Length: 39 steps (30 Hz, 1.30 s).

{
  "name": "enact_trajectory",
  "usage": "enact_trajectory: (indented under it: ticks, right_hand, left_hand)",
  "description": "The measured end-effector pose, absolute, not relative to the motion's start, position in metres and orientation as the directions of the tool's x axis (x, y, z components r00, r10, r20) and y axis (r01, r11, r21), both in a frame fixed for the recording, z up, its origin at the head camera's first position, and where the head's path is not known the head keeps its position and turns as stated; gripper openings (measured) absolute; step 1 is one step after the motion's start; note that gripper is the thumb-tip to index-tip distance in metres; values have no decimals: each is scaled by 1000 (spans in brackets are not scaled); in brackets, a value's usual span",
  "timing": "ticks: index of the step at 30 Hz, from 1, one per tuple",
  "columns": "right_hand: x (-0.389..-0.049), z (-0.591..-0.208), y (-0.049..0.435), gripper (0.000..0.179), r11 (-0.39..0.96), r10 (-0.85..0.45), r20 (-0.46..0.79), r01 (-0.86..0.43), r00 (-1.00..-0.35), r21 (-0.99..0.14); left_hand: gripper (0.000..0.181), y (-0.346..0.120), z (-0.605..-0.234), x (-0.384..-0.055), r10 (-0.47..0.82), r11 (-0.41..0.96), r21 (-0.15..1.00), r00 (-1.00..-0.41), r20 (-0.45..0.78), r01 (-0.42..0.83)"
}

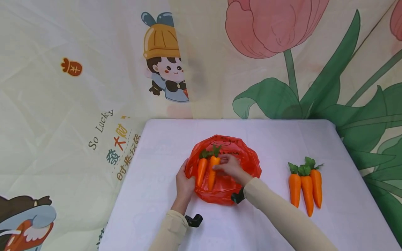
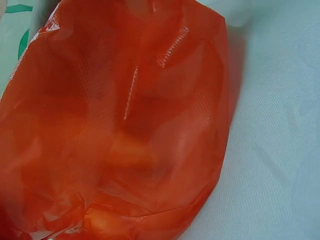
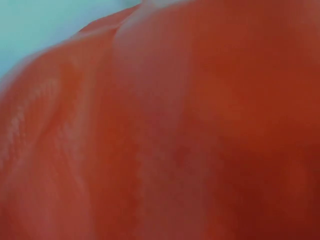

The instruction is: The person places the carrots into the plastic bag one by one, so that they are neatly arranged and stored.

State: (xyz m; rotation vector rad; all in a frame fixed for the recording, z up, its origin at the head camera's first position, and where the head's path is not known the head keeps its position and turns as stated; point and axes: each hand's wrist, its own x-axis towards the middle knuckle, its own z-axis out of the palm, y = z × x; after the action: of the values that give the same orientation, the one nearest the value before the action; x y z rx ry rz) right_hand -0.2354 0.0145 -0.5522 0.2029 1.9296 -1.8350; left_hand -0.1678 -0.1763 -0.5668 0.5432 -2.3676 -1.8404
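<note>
At the centre of the white table [image 1: 150, 195], a red plastic bag [image 1: 242, 160] lies spread and crumpled, with two toy carrots [image 1: 207, 170] resting side by side at its left part, green tops pointing away from the person. The right hand [image 1: 230, 168] reaches across the bag, fingers curled onto the right-hand carrot of the pair (the exact pinch is hard to resolve from the head view). The left hand [image 1: 184, 183] grips the bag's left edge, fingers bent round the film. Both wrist views show little but red plastic at close range.

Judged step: loading carrots into the bag, with two placed or being seated. The next move appears to call for keeping the bag mouth held while the right hand lets go and travels to the remaining stock.

Three more carrots [image 1: 306, 184] lie grouped well apart to the right on the table. Dark print near the bag's far rim is too small to read. The backdrop cloth [image 1: 78, 104] reads "So Lucky", beside Chinese characters I cannot reliably read
</note>
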Motion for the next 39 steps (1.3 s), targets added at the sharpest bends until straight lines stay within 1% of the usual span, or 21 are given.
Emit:
enact_trajectory:
  ticks: [8, 16, 19, 23, 27, 33, 36, 39]
  right_hand:
    - [-241, -565, 3, 57, 142, -157, -457, 438, -875, -888]
    - [-240, -574, 6, 53, 135, -190, -408, 388, -893, -912]
    - [-238, -572, 8, 48, 180, -184, -384, 353, -905, -918]
    - [-234, -569, 8, 42, 291, -174, -349, 291, -921, -912]
    - [-232, -569, 6, 46, 358, -239, -327, 230, -914, -905]
    - [-230, -569, 10, 58, 378, -358, -296, 152, -885, -913]
    - [-225, -562, 18, 61, 399, -364, -295, 138, -883, -907]
    - [-217, -546, 33, 65, 428, -356, -272, 104, -894, -898]
  left_hand:
    - [75, -175, -568, -169, -316, 184, 962, -939, -136, -201]
    - [75, -173, -568, -170, -312, 188, 964, -942, -125, -190]
    - [75, -173, -567, -171, -313, 179, 965, -941, -129, -192]
    - [75, -174, -569, -171, -308, 181, 965, -943, -128, -190]
    - [75, -174, -569, -173, -307, 173, 966, -943, -131, -191]
    - [73, -174, -569, -173, -318, 177, 965, -939, -130, -194]
    - [73, -175, -569, -171, -320, 181, 963, -938, -136, -201]
    - [73, -176, -567, -171, -323, 190, 961, -937, -131, -200]
